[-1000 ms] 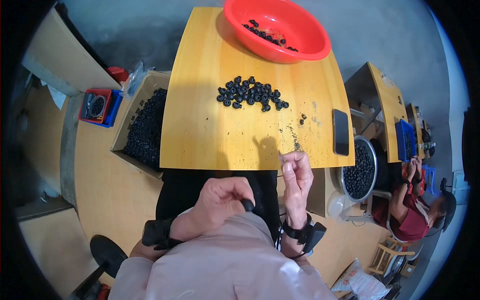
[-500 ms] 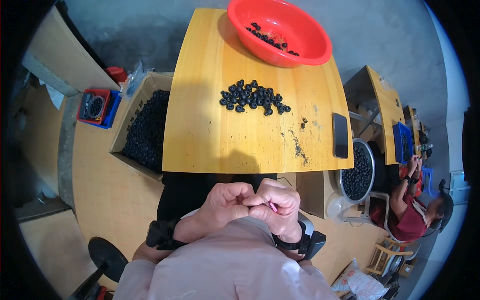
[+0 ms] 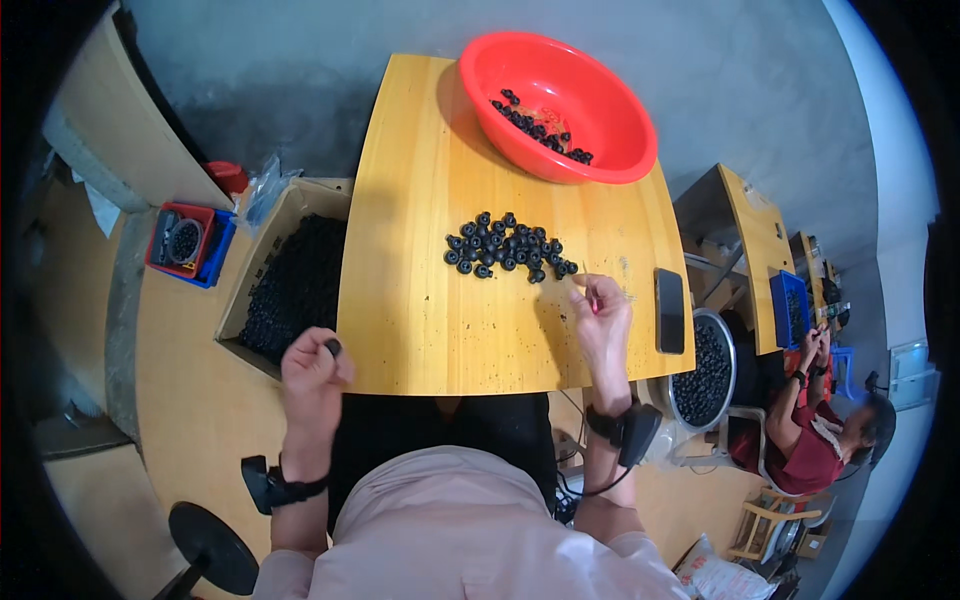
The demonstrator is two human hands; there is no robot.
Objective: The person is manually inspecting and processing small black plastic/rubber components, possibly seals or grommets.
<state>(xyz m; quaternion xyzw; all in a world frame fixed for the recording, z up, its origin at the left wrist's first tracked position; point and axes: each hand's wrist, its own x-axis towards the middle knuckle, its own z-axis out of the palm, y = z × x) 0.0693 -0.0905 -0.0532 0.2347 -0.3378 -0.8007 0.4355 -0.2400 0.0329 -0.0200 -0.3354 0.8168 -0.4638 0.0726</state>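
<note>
Black part [image 3: 333,347], pinched in the curled left hand [image 3: 310,370] beside the near left corner of the table [image 3: 410,340]; right hand [image 3: 606,328], fingertips closed on a slim tool [image 3: 596,304], at near right; farther, clustered pieces [image 3: 496,240]; far, a red basin [image 3: 605,115].

1. No words or numbers can be read anywhere in view.
2. Toward nine o'clock, the cardboard box [image 3: 270,243] bears small dark printed marks along its wall; they are too small and blurred to make out.
3. Between four and five o'clock, at the lower edge, the pale sack [image 3: 718,574] carries faint reddish print, likewise too blurred to tell.
</note>
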